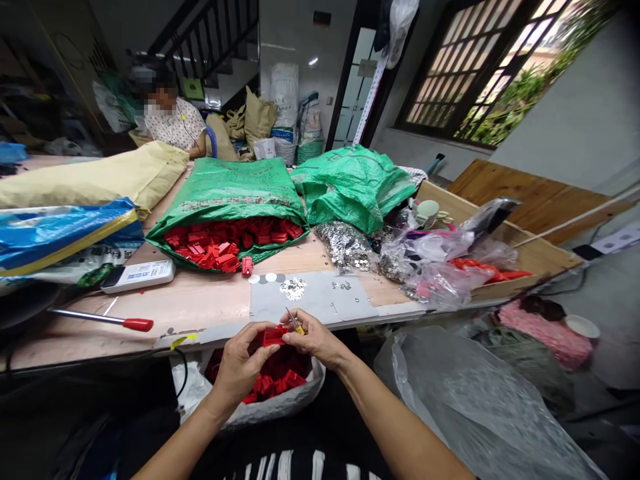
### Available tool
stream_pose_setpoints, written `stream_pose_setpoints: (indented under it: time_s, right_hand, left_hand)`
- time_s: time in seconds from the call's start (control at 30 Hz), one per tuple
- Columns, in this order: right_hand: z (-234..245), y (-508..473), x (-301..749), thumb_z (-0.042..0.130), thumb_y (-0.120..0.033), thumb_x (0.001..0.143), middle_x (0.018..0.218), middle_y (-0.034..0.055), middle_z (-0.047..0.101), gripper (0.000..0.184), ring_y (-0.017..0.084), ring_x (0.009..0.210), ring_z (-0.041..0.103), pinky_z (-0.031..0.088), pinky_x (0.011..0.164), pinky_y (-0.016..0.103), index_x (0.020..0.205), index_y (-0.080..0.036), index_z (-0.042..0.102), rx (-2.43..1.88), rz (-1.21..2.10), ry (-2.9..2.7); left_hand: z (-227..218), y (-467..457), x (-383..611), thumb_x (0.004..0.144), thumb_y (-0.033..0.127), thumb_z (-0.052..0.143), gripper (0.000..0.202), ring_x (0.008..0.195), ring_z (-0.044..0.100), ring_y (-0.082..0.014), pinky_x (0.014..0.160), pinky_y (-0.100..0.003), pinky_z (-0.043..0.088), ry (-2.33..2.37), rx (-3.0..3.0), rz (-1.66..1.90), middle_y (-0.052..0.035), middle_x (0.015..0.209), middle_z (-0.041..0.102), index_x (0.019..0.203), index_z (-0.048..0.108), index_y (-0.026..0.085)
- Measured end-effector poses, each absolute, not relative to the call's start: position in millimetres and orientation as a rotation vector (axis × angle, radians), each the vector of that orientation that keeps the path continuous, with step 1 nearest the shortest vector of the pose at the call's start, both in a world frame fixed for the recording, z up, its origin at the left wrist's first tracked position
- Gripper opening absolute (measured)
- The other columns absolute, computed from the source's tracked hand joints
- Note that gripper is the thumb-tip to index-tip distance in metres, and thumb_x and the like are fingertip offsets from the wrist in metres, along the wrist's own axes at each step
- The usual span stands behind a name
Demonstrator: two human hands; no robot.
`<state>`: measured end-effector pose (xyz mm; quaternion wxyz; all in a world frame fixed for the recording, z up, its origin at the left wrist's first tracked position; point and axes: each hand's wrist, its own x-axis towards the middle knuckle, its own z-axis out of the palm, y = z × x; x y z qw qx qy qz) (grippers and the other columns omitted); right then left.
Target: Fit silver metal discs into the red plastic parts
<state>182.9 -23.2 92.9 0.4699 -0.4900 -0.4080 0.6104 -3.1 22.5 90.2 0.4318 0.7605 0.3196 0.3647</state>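
Observation:
My left hand [243, 363] is closed around a small red plastic part [273, 335], held just below the table's front edge. My right hand [314, 337] pinches a thin tool with a yellow handle [295, 322], its tip touching the red part. Under both hands a white bag [280, 400] holds several more red parts. On the table above lie a small pile of shiny metal bits [293, 288] on a grey sheet and a single red part [247, 266].
A green sack [230, 193] spills red parts at the table's middle. A second green sack [350, 183], bags of metal bits [345, 243], a remote [140, 275], a red-handled tool [100, 319] and a wooden tray [530, 257] surround it. Another person [173, 120] sits at the far end.

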Motion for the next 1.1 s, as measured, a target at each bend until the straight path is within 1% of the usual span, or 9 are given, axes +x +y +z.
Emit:
stream_pose_setpoints:
  time_s: [0.1, 0.23, 0.37, 0.47, 0.53, 0.63, 0.73, 0.87, 1.1]
  right_hand:
    - [96, -27, 184, 0.079, -0.035, 0.064, 0.080, -0.0048, 0.052, 0.045, 0.003, 0.052, 0.034, 0.020, 0.044, 0.017, 0.097, -0.020, 0.053, -1.155, 1.577, -0.932]
    - [99, -30, 185, 0.079, -0.032, 0.065, 0.074, -0.0057, 0.050, 0.042, 0.002, 0.050, 0.033, 0.020, 0.044, 0.018, 0.095, -0.018, 0.054, -1.114, 1.649, -0.914]
    - [103, -30, 185, 0.078, -0.032, 0.066, 0.069, -0.0070, 0.047, 0.040, 0.002, 0.049, 0.032, 0.019, 0.045, 0.018, 0.095, -0.017, 0.054, -1.081, 1.685, -0.937]
    - [107, -23, 192, 0.075, -0.037, 0.068, 0.074, -0.0048, 0.053, 0.042, 0.003, 0.050, 0.036, 0.022, 0.046, 0.018, 0.100, -0.018, 0.055, -1.136, 1.659, -1.045]
    - [109, -13, 203, 0.070, -0.040, 0.073, 0.081, -0.0015, 0.060, 0.038, 0.006, 0.054, 0.042, 0.029, 0.050, 0.019, 0.101, -0.018, 0.057, -1.268, 1.503, -1.168]
    - [108, 3, 228, 0.061, -0.034, 0.080, 0.091, 0.0012, 0.065, 0.021, 0.012, 0.073, 0.055, 0.040, 0.065, 0.023, 0.095, -0.019, 0.061, -1.643, 0.932, -1.355]
    - [107, 17, 251, 0.053, -0.025, 0.084, 0.091, 0.0022, 0.068, 0.014, 0.016, 0.085, 0.059, 0.041, 0.074, 0.026, 0.092, -0.020, 0.063, -2.001, 0.468, -1.455]
    - [107, 27, 261, 0.055, -0.021, 0.082, 0.094, 0.0046, 0.068, 0.013, 0.019, 0.088, 0.059, 0.039, 0.075, 0.028, 0.089, -0.021, 0.066, -2.129, 0.361, -1.524]
    - [110, 43, 251, 0.057, -0.024, 0.084, 0.099, 0.0041, 0.067, 0.009, 0.018, 0.092, 0.057, 0.036, 0.074, 0.027, 0.089, -0.022, 0.064, -2.235, 0.299, -1.616]
  left_hand:
    - [87, 23, -6, 0.079, 0.030, 0.066, 0.025, 0.095, 0.065, -0.0209, 0.087, -0.031, 0.048, 0.752, 1.761, 0.833, -0.0048, 0.102, 0.070, 0.103, 0.065, 0.022]
    - [83, 22, -7, 0.077, 0.030, 0.069, 0.029, 0.091, 0.065, -0.0195, 0.084, -0.030, 0.050, 0.664, 1.437, 0.741, -0.0037, 0.098, 0.071, 0.104, 0.063, 0.022]
    - [83, 21, -5, 0.073, 0.027, 0.073, 0.032, 0.077, 0.063, -0.0129, 0.073, -0.023, 0.050, 0.644, 1.200, 0.730, 0.0005, 0.088, 0.071, 0.103, 0.063, 0.022]
    - [85, 21, -1, 0.073, 0.026, 0.074, 0.032, 0.067, 0.059, -0.0091, 0.067, -0.020, 0.049, 0.645, 1.103, 0.743, 0.0024, 0.081, 0.068, 0.102, 0.063, 0.021]
    - [87, 21, 0, 0.074, 0.027, 0.073, 0.031, 0.069, 0.060, -0.0092, 0.068, -0.020, 0.048, 0.643, 1.051, 0.756, 0.0012, 0.084, 0.069, 0.103, 0.064, 0.021]
    - [89, 21, 0, 0.074, 0.028, 0.072, 0.032, 0.081, 0.062, -0.0129, 0.073, -0.022, 0.050, 0.657, 0.970, 0.759, -0.0021, 0.093, 0.070, 0.105, 0.064, 0.021]
    - [91, 21, -2, 0.072, 0.029, 0.073, 0.037, 0.086, 0.063, -0.0157, 0.081, -0.027, 0.051, 0.673, 0.903, 0.746, -0.0040, 0.095, 0.070, 0.107, 0.065, 0.020]
    - [93, 21, -3, 0.071, 0.031, 0.074, 0.041, 0.087, 0.064, -0.0175, 0.085, -0.032, 0.051, 0.686, 0.863, 0.746, -0.0052, 0.096, 0.070, 0.109, 0.065, 0.019]
    - [93, 22, -2, 0.069, 0.033, 0.075, 0.044, 0.086, 0.065, -0.0179, 0.084, -0.031, 0.051, 0.724, 0.886, 0.741, -0.0060, 0.095, 0.071, 0.110, 0.065, 0.018]
